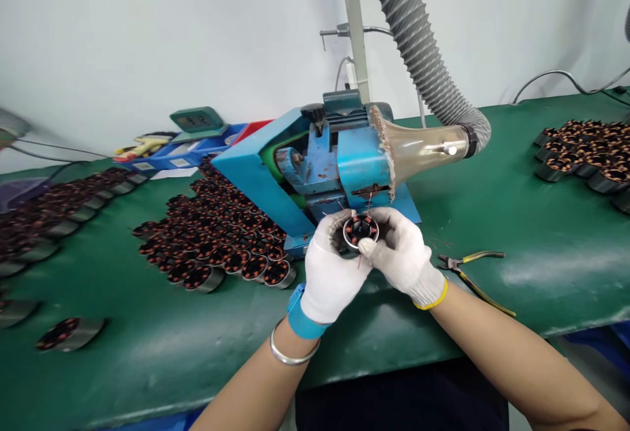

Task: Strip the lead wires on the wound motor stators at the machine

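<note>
Between my two white-gloved hands is a motor stator (355, 229), a metal ring with a dark core, reddish windings and thin wire ends sticking out. My left hand (331, 266) wraps round its left side and underside. From the right, my right hand (401, 247) grips the rim, its thumb at the front edge. The stator is held just before the slot of a blue belt-driven machine (361, 162); I cannot tell whether a wire touches it. The left wrist carries a blue band and a silver bangle.
Many stators (216, 234) stand left of the machine, and more stators (590, 155) at the far right. Pliers (462, 262) lie open right of my hands on the green bench (197, 346). A grey hose (418, 44) joins a clear funnel (428, 149). Blue bins (180, 155) sit behind.
</note>
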A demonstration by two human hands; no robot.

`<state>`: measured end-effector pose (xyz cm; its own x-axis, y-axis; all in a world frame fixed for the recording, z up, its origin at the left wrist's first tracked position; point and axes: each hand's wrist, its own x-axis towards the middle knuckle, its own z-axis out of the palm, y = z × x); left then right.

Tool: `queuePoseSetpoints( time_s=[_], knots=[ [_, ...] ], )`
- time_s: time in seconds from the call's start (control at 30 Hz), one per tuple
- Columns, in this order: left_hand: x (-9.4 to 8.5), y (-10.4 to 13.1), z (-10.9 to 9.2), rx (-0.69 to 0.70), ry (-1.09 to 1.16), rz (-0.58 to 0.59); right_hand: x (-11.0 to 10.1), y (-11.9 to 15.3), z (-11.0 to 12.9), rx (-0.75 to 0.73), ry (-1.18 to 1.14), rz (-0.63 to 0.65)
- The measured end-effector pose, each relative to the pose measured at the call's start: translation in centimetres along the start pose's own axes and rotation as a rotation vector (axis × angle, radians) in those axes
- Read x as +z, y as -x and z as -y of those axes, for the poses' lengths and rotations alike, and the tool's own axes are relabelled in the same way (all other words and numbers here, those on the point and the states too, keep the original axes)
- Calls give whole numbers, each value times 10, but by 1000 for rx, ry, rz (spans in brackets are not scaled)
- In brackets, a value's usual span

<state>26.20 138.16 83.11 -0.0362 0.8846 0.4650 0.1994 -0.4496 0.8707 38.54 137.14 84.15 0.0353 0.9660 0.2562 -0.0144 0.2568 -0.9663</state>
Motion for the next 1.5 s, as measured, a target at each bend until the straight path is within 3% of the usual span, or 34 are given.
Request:
queuePoseSetpoints(
  time_s=[0.1, 0.27, 0.4, 0.5, 0.57, 0.63, 0.77, 0.87, 1.0, 1.1, 1.27, 1.33, 1.5],
  knots=[
    [-23, 17, -2, -217, 215, 14, -1, 8, 4, -160, 164, 141],
    [-61, 48, -2, -691, 873, -28, -1, 16, 7, -438, 354, 301],
    [-89, 66, -3, -835, 1215, -183, 1, 21, 5, -561, 527, 339],
    [-110, 78, 3, -874, 1256, -262, 2, 23, 3, -623, 603, 359],
    [-126, 87, 11, -865, 1144, -300, 2, 23, 0, -629, 644, 359],
    [-144, 96, 22, -796, 897, -337, 2, 23, -4, -622, 671, 364],
    [-192, 109, 51, -631, -2, -385, 3, 22, -11, -590, 693, 409],
    [-239, 102, 71, -712, -611, -327, 3, 21, -15, -589, 696, 430],
    [-292, 81, 87, -858, -882, -414, 1, 20, -18, -612, 696, 445],
    [-289, 75, 89, -884, -990, -420, 0, 18, -20, -609, 716, 434],
    [-226, 65, 87, -712, -952, -203, 3, 17, -19, -598, 708, 433],
    [-212, 50, 90, -693, -916, -187, 4, 17, -19, -602, 707, 441],
    [-221, 13, 110, -700, -846, -287, 6, 18, -20, -622, 740, 458]
  ],
)
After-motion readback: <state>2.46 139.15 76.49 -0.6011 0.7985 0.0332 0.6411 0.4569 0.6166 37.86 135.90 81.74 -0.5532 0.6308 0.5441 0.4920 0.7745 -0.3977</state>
